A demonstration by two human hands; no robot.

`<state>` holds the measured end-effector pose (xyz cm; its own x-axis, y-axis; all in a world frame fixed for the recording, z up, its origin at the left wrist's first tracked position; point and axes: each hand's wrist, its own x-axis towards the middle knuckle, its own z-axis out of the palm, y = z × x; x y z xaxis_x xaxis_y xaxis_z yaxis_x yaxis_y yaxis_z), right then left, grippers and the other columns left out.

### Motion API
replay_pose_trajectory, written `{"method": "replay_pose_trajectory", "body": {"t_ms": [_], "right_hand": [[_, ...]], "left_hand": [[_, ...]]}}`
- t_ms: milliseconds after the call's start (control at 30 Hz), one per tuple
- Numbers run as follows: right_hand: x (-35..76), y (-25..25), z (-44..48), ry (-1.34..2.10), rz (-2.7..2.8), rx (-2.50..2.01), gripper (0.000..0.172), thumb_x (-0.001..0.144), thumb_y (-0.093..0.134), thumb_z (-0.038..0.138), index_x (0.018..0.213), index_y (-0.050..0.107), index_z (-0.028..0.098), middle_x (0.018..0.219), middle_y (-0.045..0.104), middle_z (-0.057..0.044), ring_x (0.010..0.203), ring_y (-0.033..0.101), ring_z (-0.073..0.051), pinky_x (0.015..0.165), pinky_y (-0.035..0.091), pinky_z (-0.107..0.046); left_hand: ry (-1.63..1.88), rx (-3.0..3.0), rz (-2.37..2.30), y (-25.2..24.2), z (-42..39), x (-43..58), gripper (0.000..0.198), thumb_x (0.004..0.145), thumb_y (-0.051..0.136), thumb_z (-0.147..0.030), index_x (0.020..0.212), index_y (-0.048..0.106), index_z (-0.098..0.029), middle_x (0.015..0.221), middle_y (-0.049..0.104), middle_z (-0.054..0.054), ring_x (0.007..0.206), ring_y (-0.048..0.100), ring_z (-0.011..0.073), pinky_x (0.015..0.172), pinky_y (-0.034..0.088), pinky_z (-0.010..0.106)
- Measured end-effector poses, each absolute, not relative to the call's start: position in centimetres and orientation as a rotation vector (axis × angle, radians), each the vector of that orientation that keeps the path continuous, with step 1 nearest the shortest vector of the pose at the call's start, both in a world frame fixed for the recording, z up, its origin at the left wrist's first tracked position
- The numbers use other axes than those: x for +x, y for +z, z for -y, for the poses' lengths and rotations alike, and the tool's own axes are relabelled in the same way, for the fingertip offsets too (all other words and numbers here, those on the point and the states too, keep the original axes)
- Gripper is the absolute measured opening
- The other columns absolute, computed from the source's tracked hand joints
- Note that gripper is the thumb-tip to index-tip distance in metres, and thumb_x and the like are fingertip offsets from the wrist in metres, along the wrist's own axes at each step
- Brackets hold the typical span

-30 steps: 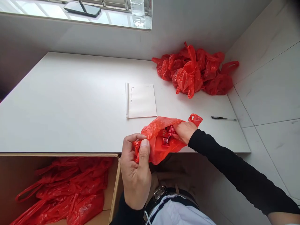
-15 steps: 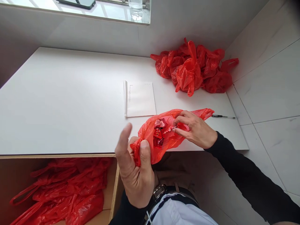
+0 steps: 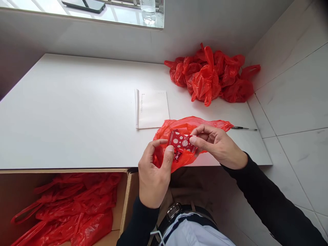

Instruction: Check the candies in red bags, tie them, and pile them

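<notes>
At the table's front edge lies an opened red plastic bag (image 3: pixel 189 121) with small dark red wrapped pieces (image 3: pixel 177 154) inside. Above them is a red packet (image 3: pixel 183 141) with round white patterns. My right hand (image 3: pixel 217 143) pinches the packet's right end between thumb and fingers. My left hand (image 3: pixel 157 171) is at the bag's left side, its thumb and index finger apart at the packet's left end. Whether its other fingers grip the bag is hidden.
Several knotted red bags (image 3: pixel 207 78) are heaped at the back right. A notebook (image 3: pixel 153 109) lies mid-table, and a pen (image 3: pixel 243 128) is at the right. A cardboard box (image 3: pixel 125 201) with red bags stands at the lower left. A phone (image 3: pixel 84 4) and bottle (image 3: pixel 148 12) are on the sill.
The patterned packet now shows in my right hand, above the bag's opening. My left hand has let go of the bunched bag edge and turned toward the packet.
</notes>
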<state>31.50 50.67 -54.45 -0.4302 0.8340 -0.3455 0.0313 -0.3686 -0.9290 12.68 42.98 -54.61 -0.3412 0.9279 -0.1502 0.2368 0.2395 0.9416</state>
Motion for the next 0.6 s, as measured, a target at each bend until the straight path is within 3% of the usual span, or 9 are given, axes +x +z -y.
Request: {"method": "replay_pose_trajectory", "body": {"t_ms": [100, 267, 600], "right_hand": [[31.4, -54.6, -50.2, 1.950, 1.208, -1.174, 0.024, 0.087, 0.079, 0.038, 0.095, 0.067, 0.018, 0.081, 0.070, -0.001, 0.071, 0.069, -0.015, 0.068, 0.064, -0.030], [30.5, -55.4, -48.5, 2.207, 1.224, -1.097, 0.023, 0.087, 0.078, 0.038, 0.090, 0.070, 0.016, 0.080, 0.074, -0.003, 0.070, 0.069, -0.013, 0.063, 0.058, -0.023], [28.4, -56.4, -46.8, 2.035, 1.080, -1.106, 0.031, 0.089, 0.074, 0.047, 0.094, 0.071, 0.017, 0.087, 0.076, -0.006, 0.081, 0.071, -0.017, 0.065, 0.059, -0.025]], "left_hand": [[1.146, 1.051, -1.633, -55.0, -43.8, 12.3, 0.019, 0.095, 0.063, -0.038, 0.090, 0.068, -0.020, 0.081, 0.066, -0.001, 0.073, 0.059, 0.0134, 0.070, 0.048, 0.025], [1.144, 0.981, -1.479, -55.0, -45.5, 11.5, 0.028, 0.095, 0.064, -0.042, 0.081, 0.065, -0.017, 0.074, 0.063, -0.001, 0.066, 0.054, 0.0127, 0.064, 0.046, 0.024], [1.039, 1.044, -1.394, -55.2, -45.5, 11.2, 0.036, 0.098, 0.056, -0.044, 0.074, 0.058, -0.018, 0.071, 0.057, 0.000, 0.067, 0.049, 0.0139, 0.065, 0.043, 0.026]]}}
